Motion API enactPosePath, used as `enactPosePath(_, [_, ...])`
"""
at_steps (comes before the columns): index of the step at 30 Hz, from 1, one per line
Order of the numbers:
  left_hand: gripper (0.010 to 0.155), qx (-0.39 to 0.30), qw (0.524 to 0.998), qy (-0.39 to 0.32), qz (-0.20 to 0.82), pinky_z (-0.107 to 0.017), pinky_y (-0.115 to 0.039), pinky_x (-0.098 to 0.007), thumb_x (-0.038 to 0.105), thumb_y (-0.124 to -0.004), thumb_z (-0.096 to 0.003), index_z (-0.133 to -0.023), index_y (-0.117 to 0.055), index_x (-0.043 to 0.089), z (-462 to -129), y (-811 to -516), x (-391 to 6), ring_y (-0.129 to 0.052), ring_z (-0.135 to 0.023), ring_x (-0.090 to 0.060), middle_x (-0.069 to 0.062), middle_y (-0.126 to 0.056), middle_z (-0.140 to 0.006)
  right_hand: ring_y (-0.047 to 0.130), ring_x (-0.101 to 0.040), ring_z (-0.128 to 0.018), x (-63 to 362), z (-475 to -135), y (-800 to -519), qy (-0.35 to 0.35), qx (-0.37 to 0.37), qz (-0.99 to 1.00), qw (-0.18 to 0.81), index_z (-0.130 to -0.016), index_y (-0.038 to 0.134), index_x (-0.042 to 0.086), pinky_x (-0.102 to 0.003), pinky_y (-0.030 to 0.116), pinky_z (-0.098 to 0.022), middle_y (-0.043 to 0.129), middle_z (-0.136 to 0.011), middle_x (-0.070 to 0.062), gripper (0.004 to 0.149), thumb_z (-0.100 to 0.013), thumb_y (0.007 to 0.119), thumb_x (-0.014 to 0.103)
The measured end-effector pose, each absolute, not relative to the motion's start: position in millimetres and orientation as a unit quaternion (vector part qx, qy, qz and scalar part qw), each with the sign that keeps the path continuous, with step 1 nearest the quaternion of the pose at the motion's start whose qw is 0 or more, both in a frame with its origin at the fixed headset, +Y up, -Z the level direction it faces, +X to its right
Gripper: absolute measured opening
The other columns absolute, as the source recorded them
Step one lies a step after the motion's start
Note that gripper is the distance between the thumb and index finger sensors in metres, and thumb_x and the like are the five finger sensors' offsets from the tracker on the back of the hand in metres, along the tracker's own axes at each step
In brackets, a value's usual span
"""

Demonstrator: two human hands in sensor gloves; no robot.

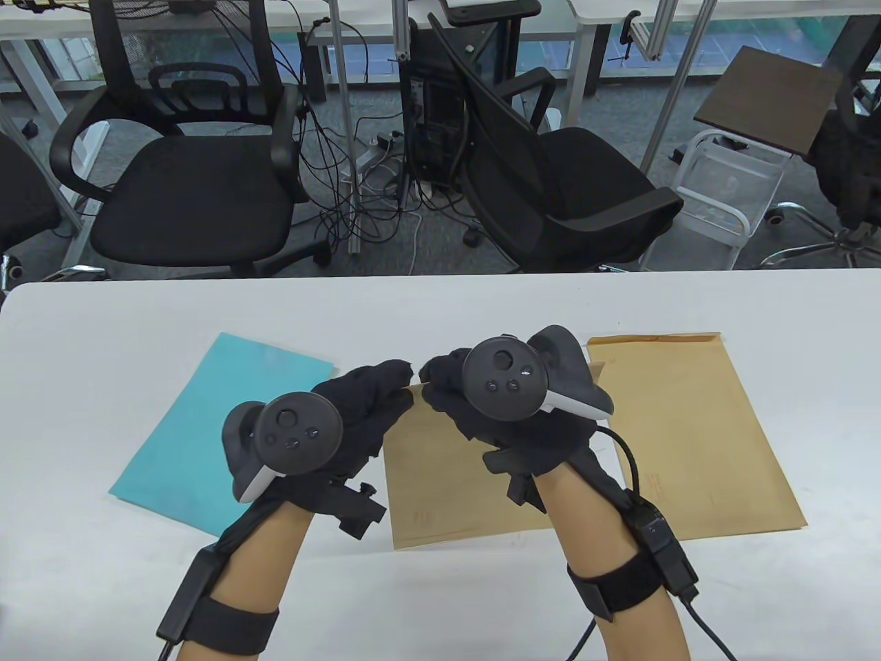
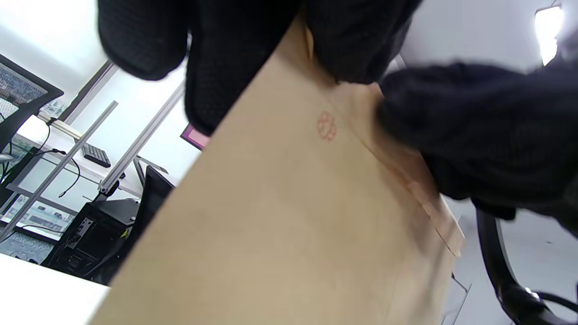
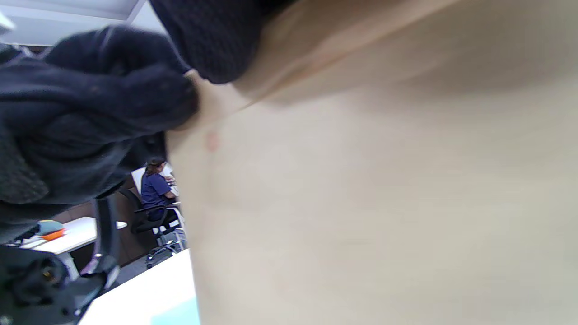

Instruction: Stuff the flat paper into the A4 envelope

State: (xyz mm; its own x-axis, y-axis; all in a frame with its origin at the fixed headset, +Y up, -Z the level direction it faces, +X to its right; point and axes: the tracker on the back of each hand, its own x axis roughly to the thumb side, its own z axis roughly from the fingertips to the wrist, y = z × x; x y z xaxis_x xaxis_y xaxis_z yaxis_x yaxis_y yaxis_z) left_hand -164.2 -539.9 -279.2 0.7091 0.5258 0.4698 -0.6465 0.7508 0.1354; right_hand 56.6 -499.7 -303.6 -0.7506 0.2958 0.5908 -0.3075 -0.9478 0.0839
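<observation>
both hands are pinching the top edge of a brown envelope (image 1: pixel 447 482) lifted off the white surface (image 1: pixel 82 564), left hand (image 1: pixel 358 413) and right hand (image 1: pixel 468 406) nearly touching. a teal paper (image 1: pixel 206 427) is lying flat to the left (a second envelope (image 1: pixel 695 441) to the right).

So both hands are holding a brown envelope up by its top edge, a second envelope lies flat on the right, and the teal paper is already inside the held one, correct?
Not quite: the teal paper lies flat on the table, left of the held envelope, as the table view shows. The left hand and right hand do pinch its top edge, and the second envelope lies flat at right.
</observation>
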Motion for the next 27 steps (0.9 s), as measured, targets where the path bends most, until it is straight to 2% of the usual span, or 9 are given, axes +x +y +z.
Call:
enactPosePath(3, [0.044, 0.149, 0.905, -0.192, 0.349, -0.055, -0.080, -0.048, 0.036, -0.081, -0.0462, -0.086, -0.083, 0.019, -279.3, -539.7, -190.9, -0.103, -0.054, -0.024, -0.005, -0.097, -0.071, 0.090, -0.053, -0.071, 94.8, -310.7, -497.9, -0.010, 0.272, 0.947, 0.172, -0.094, 0.082, 0.006, -0.078, 0.044, -0.061, 0.087, -0.091, -0.026, 0.042, -0.058, 0.075, 0.026])
enactPosePath(8, [0.043, 0.150, 0.901, -0.191, 0.360, -0.055, -0.080, -0.048, 0.036, -0.081, -0.0460, -0.086, -0.083, 0.019, -276.9, -538.9, -203.3, -0.103, -0.054, -0.025, -0.005, -0.097, -0.071, 0.090, -0.053, -0.069, 147.0, -317.4, -504.7, 0.000, 0.226, 0.944, 0.242, -0.094, 0.082, 0.004, -0.078, 0.046, -0.061, 0.087, -0.088, -0.027, 0.042, -0.057, 0.077, 0.024])
enactPosePath(13, [0.043, 0.137, 0.905, -0.194, 0.352, -0.055, -0.080, -0.048, 0.036, -0.081, -0.0462, -0.086, -0.083, 0.020, -278.6, -539.8, -195.1, -0.103, -0.054, -0.024, -0.004, -0.097, -0.071, 0.093, -0.048, -0.064, 163.5, -315.2, -513.3, -0.046, 0.222, 0.940, 0.256, -0.092, 0.082, 0.004, -0.076, 0.050, -0.060, 0.089, -0.084, -0.025, 0.041, -0.055, 0.077, 0.023])
enactPosePath(19, [0.044, 0.141, 0.902, -0.168, 0.372, -0.055, -0.081, -0.048, 0.037, -0.082, -0.0457, -0.087, -0.083, 0.020, -284.6, -547.2, -198.3, -0.104, -0.055, -0.023, -0.004, -0.098, -0.072, 0.093, -0.046, -0.061, 173.0, -313.8, -520.1, -0.053, 0.230, 0.917, 0.322, -0.090, 0.082, 0.003, -0.075, 0.051, -0.060, 0.089, -0.081, -0.026, 0.040, -0.055, 0.077, 0.021])
enactPosePath(23, [0.043, 0.191, 0.906, -0.141, 0.349, -0.055, -0.080, -0.048, 0.035, -0.081, -0.0472, -0.088, -0.081, 0.020, -279.7, -546.4, -207.4, -0.104, -0.056, -0.023, -0.004, -0.096, -0.074, 0.093, -0.046, -0.062, 195.6, -312.5, -514.4, -0.103, 0.176, 0.931, 0.302, -0.090, 0.080, 0.003, -0.074, 0.052, -0.060, 0.087, -0.082, -0.025, 0.040, -0.055, 0.075, 0.021])
enactPosePath(25, [0.043, 0.200, 0.909, -0.139, 0.339, -0.056, -0.080, -0.048, 0.036, -0.081, -0.0476, -0.088, -0.081, 0.021, -277.5, -544.7, -213.3, -0.104, -0.056, -0.022, -0.003, -0.096, -0.074, 0.092, -0.046, -0.062, 208.9, -308.5, -510.8, -0.122, 0.164, 0.920, 0.333, -0.090, 0.078, 0.003, -0.073, 0.052, -0.061, 0.085, -0.082, -0.026, 0.039, -0.055, 0.074, 0.021])
enactPosePath(27, [0.044, 0.199, 0.901, -0.146, 0.357, -0.057, -0.080, -0.048, 0.037, -0.080, -0.0487, -0.090, -0.080, 0.021, -276.2, -543.5, -213.2, -0.104, -0.058, -0.021, -0.003, -0.095, -0.076, 0.091, -0.046, -0.064, 211.1, -300.0, -505.0, -0.181, 0.169, 0.902, 0.353, -0.090, 0.076, 0.003, -0.072, 0.052, -0.061, 0.083, -0.083, -0.026, 0.039, -0.056, 0.073, 0.021])
